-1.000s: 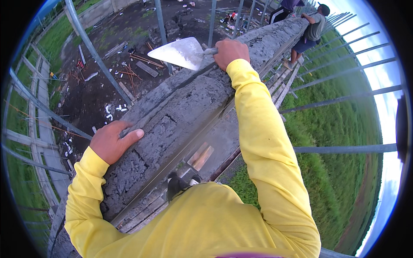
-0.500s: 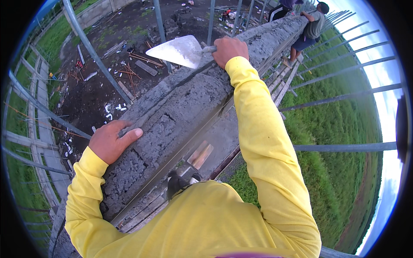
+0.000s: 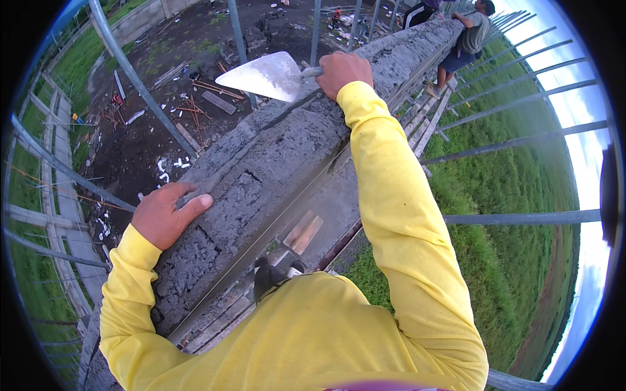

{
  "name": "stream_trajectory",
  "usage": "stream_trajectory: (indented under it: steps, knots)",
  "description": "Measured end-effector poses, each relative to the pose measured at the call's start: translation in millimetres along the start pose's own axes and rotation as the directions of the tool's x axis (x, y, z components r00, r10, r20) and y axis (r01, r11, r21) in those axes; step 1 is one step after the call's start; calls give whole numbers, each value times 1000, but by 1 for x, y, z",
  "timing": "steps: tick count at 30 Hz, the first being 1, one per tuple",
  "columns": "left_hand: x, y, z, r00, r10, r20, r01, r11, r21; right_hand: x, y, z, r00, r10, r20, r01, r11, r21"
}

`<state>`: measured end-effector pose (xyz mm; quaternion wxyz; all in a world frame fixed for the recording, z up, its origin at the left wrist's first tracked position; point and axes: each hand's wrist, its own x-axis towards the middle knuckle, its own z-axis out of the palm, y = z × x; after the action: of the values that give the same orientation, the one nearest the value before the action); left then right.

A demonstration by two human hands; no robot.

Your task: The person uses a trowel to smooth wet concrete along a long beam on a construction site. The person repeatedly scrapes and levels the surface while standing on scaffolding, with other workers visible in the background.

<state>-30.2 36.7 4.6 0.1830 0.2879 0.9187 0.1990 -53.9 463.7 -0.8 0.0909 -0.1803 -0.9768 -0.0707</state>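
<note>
My right hand (image 3: 347,74) is closed around the handle of a pointed masonry trowel (image 3: 262,77). Its pale, mortar-smeared blade points left above the far side of a wall. Rough grey wet mortar (image 3: 264,173) covers the top of this long wall, with cracks and a lengthwise groove in it. My left hand (image 3: 166,215) lies on the wall's far edge, thumb spread over the mortar and fingers partly hidden beyond the edge; no tool is in it. A taut string line (image 3: 277,225) runs along the wall's near edge.
Upright metal poles (image 3: 238,36) stand beyond the wall; more poles (image 3: 521,220) jut out over grass at right. A wooden float (image 3: 303,232) lies below the near edge. Planks (image 3: 427,127) run alongside. Farther along, a co-worker (image 3: 473,39) leans on the wall. Debris-strewn ground lies far below.
The trowel and my right hand have shifted very slightly left and up in the picture. My left hand stays on the wall's edge.
</note>
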Motion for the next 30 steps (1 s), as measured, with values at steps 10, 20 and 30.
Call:
stream_trajectory:
  steps: [10,20,30]
  knots:
    - [0,-1,0,999,-33,-2,33,999,2,0,0,0,1000,-3,-1,3,1000,-13]
    - [0,3,-2,999,-27,24,27,1000,1,2,1,1,1000,0,0,0,1000,-15]
    - [0,3,-2,999,-30,22,30,999,-10,1,1,3,1000,-13,-18,13,1000,-20]
